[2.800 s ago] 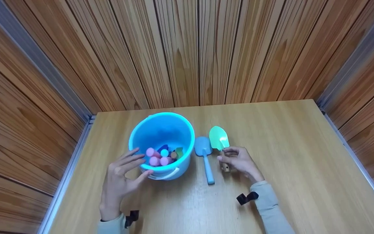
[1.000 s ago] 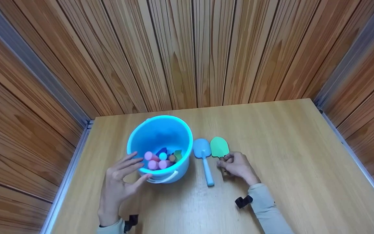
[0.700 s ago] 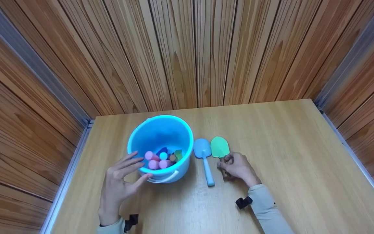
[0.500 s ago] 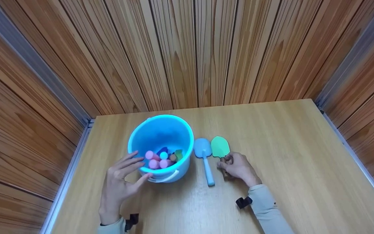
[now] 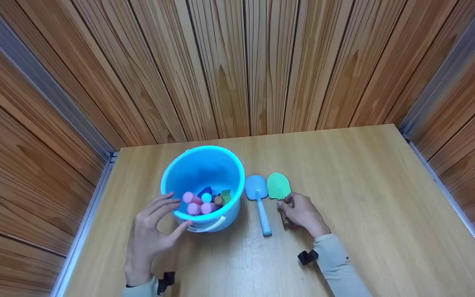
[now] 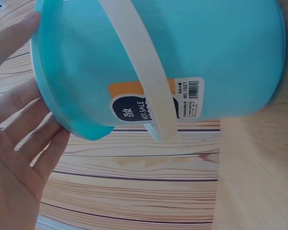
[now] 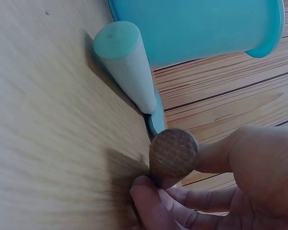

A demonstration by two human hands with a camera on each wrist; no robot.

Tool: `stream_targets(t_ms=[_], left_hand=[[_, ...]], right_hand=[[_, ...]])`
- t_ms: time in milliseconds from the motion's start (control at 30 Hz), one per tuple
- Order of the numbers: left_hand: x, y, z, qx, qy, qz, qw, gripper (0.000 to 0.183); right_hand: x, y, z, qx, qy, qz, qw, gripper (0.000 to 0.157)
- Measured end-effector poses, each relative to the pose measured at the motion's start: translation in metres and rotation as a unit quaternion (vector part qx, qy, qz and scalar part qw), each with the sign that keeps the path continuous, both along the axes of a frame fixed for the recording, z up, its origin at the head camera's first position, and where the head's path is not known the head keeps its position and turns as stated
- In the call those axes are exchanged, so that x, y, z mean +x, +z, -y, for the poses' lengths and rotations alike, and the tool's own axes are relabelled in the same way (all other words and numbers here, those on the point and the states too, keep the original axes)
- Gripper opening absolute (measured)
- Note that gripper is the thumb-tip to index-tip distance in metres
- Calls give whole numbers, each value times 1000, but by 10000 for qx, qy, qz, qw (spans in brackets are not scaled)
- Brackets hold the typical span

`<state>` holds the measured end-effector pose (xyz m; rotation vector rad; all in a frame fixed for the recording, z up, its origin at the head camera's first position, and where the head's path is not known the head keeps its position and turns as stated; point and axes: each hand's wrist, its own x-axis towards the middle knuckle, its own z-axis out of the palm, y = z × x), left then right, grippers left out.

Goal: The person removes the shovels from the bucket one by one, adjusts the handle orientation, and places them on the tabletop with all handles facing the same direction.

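Observation:
A blue bucket [image 5: 231, 214] stands upright on the table, holding several small pieces, among them pink cylinders [image 5: 193, 209]. My left hand [image 5: 149, 235] touches its near left rim, fingers extended and thumb apart, as the left wrist view also shows. My right hand [image 5: 303, 212] pinches the wooden handle [image 7: 174, 153] of a green trowel [image 5: 278, 186] between thumb and fingers. The trowel's blade lies at the table, pointing away from me. Between bucket and trowel lies a blue toy shovel [image 5: 263, 210], its handle toward me. The fingers cover part of the wooden handle.
The wooden table [image 5: 357, 198] extends to the right of the trowel. Wood-plank walls [image 5: 235, 70] rise behind it and on both sides. A white bail handle [image 6: 144, 62] hangs down the bucket's near side.
Since the oldest frame, my right hand has lowered the green trowel and drawn it slightly toward me, next to the blue shovel. My left hand stays at the rim. The latest frames barely differ.

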<state>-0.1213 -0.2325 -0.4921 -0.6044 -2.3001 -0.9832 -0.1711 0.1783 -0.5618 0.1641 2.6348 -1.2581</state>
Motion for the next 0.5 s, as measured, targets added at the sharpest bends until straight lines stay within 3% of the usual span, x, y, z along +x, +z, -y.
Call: stream_targets(t_ms=[300,367,500], left_hand=[[-3,-3,5,27,164,-11,9999,55],[-3,-4,5,63,206,29,9998,56],[-3,-5,6,112,247,87,9996,53]], right_hand=[[0,7,2,105,25,-27,9999,25],[0,12,3,274,46,-258,9993,29],[-5,32,8,467,130,-1148,9922,37]])
